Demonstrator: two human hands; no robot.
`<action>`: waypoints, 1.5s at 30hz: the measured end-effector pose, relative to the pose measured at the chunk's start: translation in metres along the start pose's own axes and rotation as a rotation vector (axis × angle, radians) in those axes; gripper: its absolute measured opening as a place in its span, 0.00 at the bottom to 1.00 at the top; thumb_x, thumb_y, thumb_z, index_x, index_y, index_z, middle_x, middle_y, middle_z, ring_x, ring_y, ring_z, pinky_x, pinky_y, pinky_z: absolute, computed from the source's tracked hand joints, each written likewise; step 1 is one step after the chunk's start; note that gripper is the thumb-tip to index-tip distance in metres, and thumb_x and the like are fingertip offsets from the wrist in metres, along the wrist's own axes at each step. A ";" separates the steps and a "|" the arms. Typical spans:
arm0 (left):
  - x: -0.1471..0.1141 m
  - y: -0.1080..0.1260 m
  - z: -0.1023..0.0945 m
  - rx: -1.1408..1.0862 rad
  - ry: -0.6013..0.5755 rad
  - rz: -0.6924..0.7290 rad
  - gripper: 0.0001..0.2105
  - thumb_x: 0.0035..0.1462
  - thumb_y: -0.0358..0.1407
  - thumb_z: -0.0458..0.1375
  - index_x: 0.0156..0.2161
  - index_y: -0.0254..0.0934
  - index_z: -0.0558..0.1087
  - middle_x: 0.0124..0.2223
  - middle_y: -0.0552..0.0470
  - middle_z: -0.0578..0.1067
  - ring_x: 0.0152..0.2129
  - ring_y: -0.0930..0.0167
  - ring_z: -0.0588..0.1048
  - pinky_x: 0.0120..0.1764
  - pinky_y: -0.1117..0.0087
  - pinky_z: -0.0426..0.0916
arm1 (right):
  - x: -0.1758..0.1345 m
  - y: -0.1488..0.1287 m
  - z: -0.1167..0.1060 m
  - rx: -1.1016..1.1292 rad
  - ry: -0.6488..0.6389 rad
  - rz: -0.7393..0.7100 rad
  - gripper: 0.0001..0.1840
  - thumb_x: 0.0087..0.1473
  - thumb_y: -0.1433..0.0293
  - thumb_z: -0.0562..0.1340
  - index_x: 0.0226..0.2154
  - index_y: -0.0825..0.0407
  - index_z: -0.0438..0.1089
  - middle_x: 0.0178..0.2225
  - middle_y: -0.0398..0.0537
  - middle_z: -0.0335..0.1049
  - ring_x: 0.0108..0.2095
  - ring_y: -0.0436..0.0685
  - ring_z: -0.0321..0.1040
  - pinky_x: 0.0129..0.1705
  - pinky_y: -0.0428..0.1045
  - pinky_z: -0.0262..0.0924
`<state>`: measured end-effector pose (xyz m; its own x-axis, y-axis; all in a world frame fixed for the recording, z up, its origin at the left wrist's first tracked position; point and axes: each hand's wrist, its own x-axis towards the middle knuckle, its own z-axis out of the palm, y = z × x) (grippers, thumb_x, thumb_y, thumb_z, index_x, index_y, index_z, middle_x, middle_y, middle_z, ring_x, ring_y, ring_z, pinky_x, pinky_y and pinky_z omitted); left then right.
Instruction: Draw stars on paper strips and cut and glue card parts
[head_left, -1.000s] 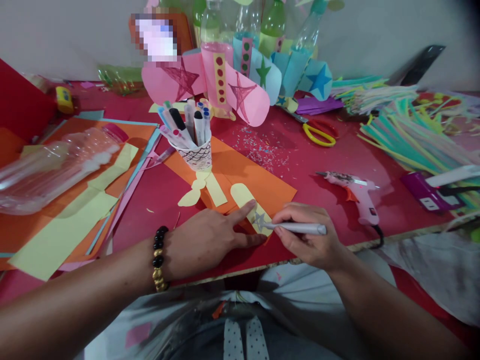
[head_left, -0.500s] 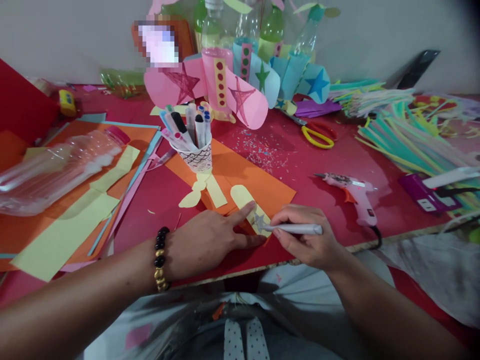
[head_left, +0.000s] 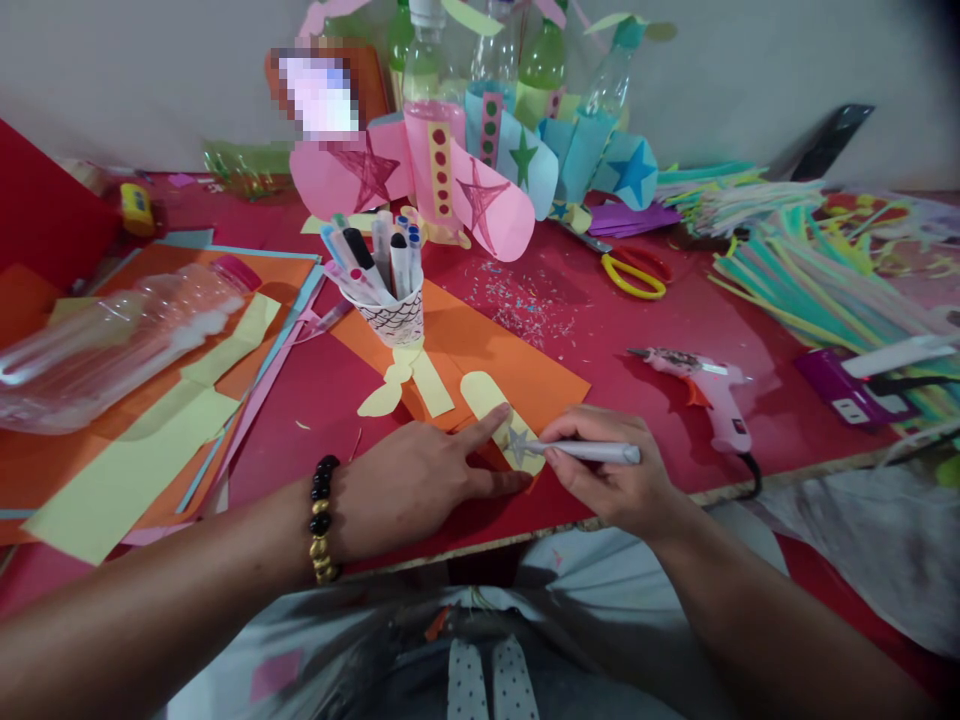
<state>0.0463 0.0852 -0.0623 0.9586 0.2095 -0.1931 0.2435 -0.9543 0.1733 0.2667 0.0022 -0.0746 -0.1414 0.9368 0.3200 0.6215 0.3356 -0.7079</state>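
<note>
Red table [head_left: 600,335] against a grey wall [head_left: 712,80]. One yellow paper strip [head_left: 478,392] with a rounded end lies near the table's front edge, partly over an orange sheet [head_left: 544,370], with one grey star [head_left: 517,443] on it. Two hands are at it: the right hand [head_left: 622,480] grips one grey pen [head_left: 600,453], its tip at the star; the left hand [head_left: 412,490] grips nothing, its forefinger and thumb spread on the strip and covering part of it. One bracelet [head_left: 321,520] circles the left wrist. Beyond, one paper cup [head_left: 390,320] full of pens stands at the orange sheet, with yellow scraps [head_left: 431,385] in front. To the right lie one glue gun [head_left: 716,395], one pair of scissors [head_left: 635,280] and heaped thin strips [head_left: 810,270]; to the left, one clear bottle [head_left: 127,335] on stacked paper. At least five bottles [head_left: 435,140] stand behind, their paper fins bearing two dark red stars, one green and one blue.
</note>
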 end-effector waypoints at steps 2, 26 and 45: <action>0.000 0.000 0.000 0.005 0.001 0.001 0.27 0.62 0.30 0.49 0.62 0.61 0.56 0.69 0.46 0.46 0.25 0.77 0.74 0.30 0.73 0.65 | 0.000 0.000 0.000 -0.014 0.023 0.005 0.03 0.52 0.74 0.59 0.31 0.53 0.70 0.23 0.43 0.68 0.23 0.49 0.63 0.28 0.46 0.57; -0.001 -0.001 0.004 -0.026 0.022 -0.013 0.26 0.63 0.30 0.48 0.61 0.61 0.57 0.69 0.49 0.47 0.26 0.77 0.74 0.32 0.72 0.66 | 0.004 -0.002 0.000 0.030 -0.056 -0.092 0.05 0.53 0.74 0.58 0.33 0.52 0.69 0.25 0.45 0.69 0.26 0.51 0.64 0.31 0.46 0.59; 0.001 0.000 0.000 0.024 0.004 0.009 0.26 0.62 0.30 0.49 0.61 0.59 0.58 0.67 0.45 0.51 0.24 0.77 0.74 0.30 0.73 0.65 | 0.001 0.000 0.003 0.033 -0.079 -0.112 0.05 0.54 0.73 0.59 0.35 0.53 0.69 0.27 0.48 0.69 0.27 0.52 0.65 0.31 0.48 0.60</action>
<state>0.0471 0.0849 -0.0625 0.9613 0.2019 -0.1876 0.2315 -0.9609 0.1521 0.2646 0.0032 -0.0760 -0.2698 0.8977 0.3484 0.5727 0.4404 -0.6914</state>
